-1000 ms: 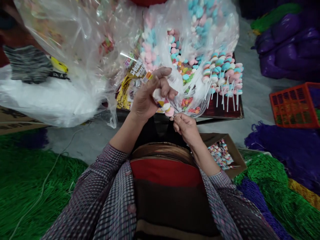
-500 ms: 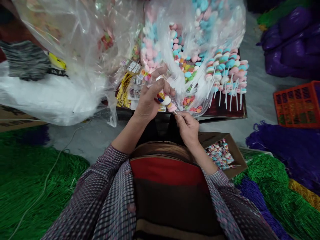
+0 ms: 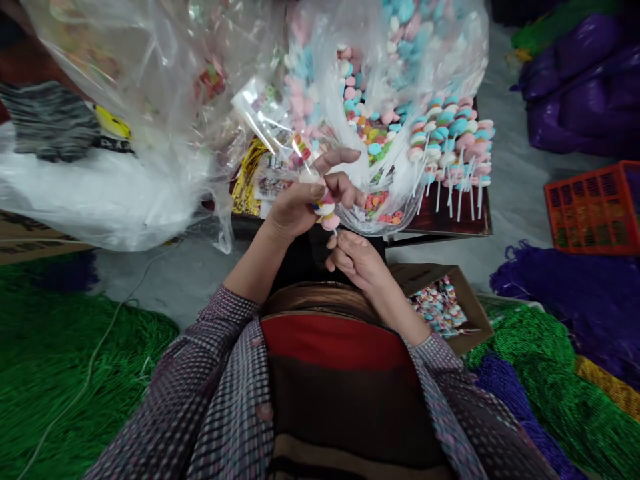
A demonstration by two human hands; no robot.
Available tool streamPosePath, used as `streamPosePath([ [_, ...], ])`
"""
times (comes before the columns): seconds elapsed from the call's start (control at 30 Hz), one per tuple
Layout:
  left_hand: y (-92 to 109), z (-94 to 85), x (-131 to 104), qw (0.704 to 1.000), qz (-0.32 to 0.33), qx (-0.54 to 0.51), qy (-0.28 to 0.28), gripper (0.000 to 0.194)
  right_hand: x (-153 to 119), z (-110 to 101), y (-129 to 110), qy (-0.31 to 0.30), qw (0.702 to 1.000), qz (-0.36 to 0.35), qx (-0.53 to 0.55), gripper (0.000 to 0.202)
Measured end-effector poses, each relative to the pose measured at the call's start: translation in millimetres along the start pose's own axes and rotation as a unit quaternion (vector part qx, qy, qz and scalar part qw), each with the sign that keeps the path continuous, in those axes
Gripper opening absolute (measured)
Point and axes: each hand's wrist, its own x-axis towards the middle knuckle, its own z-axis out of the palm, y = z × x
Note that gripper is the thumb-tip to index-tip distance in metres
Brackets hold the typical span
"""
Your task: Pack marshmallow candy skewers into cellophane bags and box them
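Observation:
Over the near edge of the table, my left hand [image 3: 303, 205] has thumb and fingers closed around a candy skewer [image 3: 330, 222] of pink, white and yellow pieces. A clear plastic sleeve [image 3: 265, 123] stretches up and left from that hand, around the skewer's upper part. Just below, my right hand [image 3: 357, 259] pinches the lower end of its white stick. Gold twist ties [image 3: 245, 187] and printed labels [image 3: 274, 180] lie behind my left hand. To the right, several candy skewers [image 3: 450, 143] lie stacked with their sticks toward me.
Open plastic bags of candy [image 3: 373, 143] cover much of the table [image 3: 450, 223]. A cardboard box [image 3: 477, 317] of wrapped skewers stands low at my right. Beyond it are an orange crate [image 3: 590, 207] and purple bundles [image 3: 575, 80]. Green strands [image 3: 75, 340] lie at left.
The skewer has turned more upright and its clear sleeve now extends up and left. My right hand has shifted left and slightly down, and my left fingers have moved lower around the candy.

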Motion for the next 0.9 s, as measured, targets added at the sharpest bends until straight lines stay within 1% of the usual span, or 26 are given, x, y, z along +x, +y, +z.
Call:
streamPosePath([
  [0.07,6,-1.3,-3,0.998,0.02,-0.033,0.049,0.091,4,-1,2,0.033,0.998,-0.035,-0.029,0.043],
  [0.1,8,-1.3,-4,0.996,0.024,-0.03,0.078,0.09,6,-1,2,0.047,0.997,-0.048,-0.046,0.044],
  [0.17,10,0.3,-4,0.994,0.016,0.02,0.107,0.089,10,-2,2,0.069,0.993,-0.062,-0.077,0.044],
  [0.23,8,3.9,-4,0.991,0.008,0.053,0.125,0.086,12,-2,1,0.089,0.988,-0.077,-0.104,0.047],
  [0.33,2,11.0,-1,0.988,-0.001,0.034,0.152,0.074,12,-1,0,0.136,0.974,-0.119,-0.137,0.048],
  [0.4,-1,16.1,1,0.989,-0.011,0.014,0.149,0.067,11,1,2,0.169,0.96,-0.152,-0.161,0.046],
  [0.43,-2,18.5,1,0.99,-0.016,0.011,0.141,0.065,10,3,2,0.177,0.957,-0.159,-0.167,0.045],
  [0.47,-3,20.8,1,0.991,-0.02,0.013,0.129,0.063,10,4,3,0.171,0.96,-0.155,-0.162,0.045],
  [0.5,-3,22.7,1,0.993,-0.024,0.017,0.113,0.062,10,5,2,0.15,0.968,-0.137,-0.147,0.045],
  [0.57,-4,24.8,0,0.995,-0.032,0.028,0.086,0.058,10,7,0,0.086,0.989,-0.078,-0.096,0.046],
  [0.6,-4,24.8,0,0.995,-0.04,0.032,0.081,0.056,10,7,-2,0.061,0.994,-0.055,-0.071,0.046],
  [0.63,-4,24.0,-1,0.995,-0.047,0.032,0.083,0.055,10,6,-4,0.045,0.996,-0.042,-0.058,0.046],
  [0.7,-3,20.4,-1,0.992,-0.062,0.017,0.105,0.055,8,4,-7,0.05,0.994,-0.055,-0.08,0.047],
  [0.73,-2,18.2,0,0.99,-0.068,0.001,0.12,0.054,7,2,-8,0.065,0.988,-0.076,-0.118,0.047],
  [0.77,-1,16.2,1,0.988,-0.074,-0.02,0.135,0.051,5,1,-9,0.087,0.976,-0.104,-0.17,0.046],
  [0.83,-1,15.2,4,0.982,-0.083,-0.077,0.154,0.042,2,0,-8,0.147,0.932,-0.169,-0.284,0.04],
  [0.87,-2,16.9,5,0.978,-0.083,-0.114,0.156,0.038,1,0,-7,0.178,0.909,-0.194,-0.324,0.036],
  [0.9,-4,20.1,5,0.973,-0.079,-0.154,0.154,0.036,1,2,-6,0.199,0.896,-0.206,-0.34,0.035],
])
